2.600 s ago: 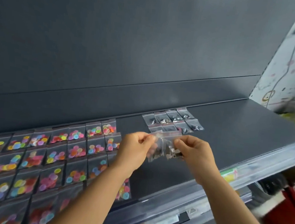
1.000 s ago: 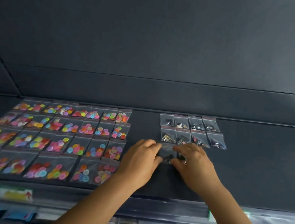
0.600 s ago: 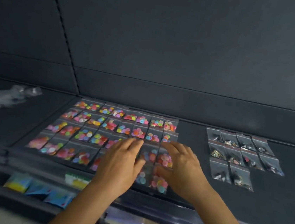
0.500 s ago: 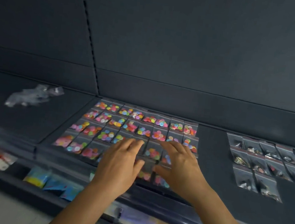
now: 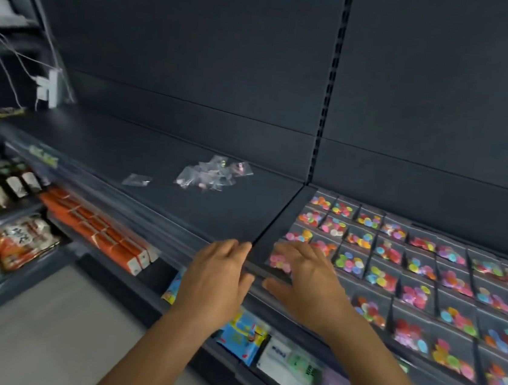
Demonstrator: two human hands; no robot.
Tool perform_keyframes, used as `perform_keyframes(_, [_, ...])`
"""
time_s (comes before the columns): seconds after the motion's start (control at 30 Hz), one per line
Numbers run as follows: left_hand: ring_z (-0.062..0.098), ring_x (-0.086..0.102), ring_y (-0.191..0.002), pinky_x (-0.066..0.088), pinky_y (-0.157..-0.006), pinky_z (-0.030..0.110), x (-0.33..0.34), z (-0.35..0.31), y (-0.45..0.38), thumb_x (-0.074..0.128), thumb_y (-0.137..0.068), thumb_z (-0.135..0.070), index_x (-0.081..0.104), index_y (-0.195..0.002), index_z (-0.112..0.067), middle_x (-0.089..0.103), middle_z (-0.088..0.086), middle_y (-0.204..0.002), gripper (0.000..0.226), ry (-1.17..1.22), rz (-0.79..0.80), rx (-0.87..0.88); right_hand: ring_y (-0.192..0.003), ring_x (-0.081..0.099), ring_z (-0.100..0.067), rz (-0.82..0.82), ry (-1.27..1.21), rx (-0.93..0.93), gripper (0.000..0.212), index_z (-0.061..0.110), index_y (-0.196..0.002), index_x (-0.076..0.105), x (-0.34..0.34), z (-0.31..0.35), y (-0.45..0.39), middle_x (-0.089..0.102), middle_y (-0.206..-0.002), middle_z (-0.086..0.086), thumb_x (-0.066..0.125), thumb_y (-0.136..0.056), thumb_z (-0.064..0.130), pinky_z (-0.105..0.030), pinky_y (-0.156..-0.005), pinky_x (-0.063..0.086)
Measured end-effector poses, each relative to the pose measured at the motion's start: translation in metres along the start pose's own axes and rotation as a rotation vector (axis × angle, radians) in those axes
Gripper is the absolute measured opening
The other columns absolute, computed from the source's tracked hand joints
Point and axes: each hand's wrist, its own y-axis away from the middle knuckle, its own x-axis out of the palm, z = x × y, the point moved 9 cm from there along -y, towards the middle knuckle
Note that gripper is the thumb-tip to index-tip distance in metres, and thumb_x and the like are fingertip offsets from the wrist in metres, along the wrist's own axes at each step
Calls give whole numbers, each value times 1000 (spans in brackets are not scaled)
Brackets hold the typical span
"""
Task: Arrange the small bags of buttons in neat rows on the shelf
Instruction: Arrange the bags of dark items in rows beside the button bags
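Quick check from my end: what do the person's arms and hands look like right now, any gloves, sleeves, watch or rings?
Both the left hand and the right hand are bare: no gloves, and no rings visible on the sides that show. The forearms are uncovered as far as the frame reaches, with no sleeve edge, watch or wristband in sight. The picture is somewhat motion-blurred, so very small details could be missed.

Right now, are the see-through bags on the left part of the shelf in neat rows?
No, the clear bags lie in a loose heap.

We are in a shop: dark slotted shelving [image 5: 161, 162], packaged goods [image 5: 19, 238] and bottles [image 5: 0, 185] on lower tiers.
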Motion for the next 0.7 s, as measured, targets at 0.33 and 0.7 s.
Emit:
perform_keyframes(0.33, [16,33,-134,27,-109,28,-18,94,-38,48,-95,-38,30,-145,-22,39,-2,-145,56,34,-57,-109,-137,25,-17,73,2,-100,64,26,-145,31,33,58,-90,33,-149,5,52,-89,49,-34,-114,21])
perform_keyframes(0.7, [20,29,-136,24,-112,30,-3,203,-126,45,-96,-35,28,-146,-15,35,5,-147,56,8,-47,-269,-139,23,-14,127,-44,-226,60,24,-146,28,73,84,-220,30,-151,5,50,-93,42,-32,-116,19])
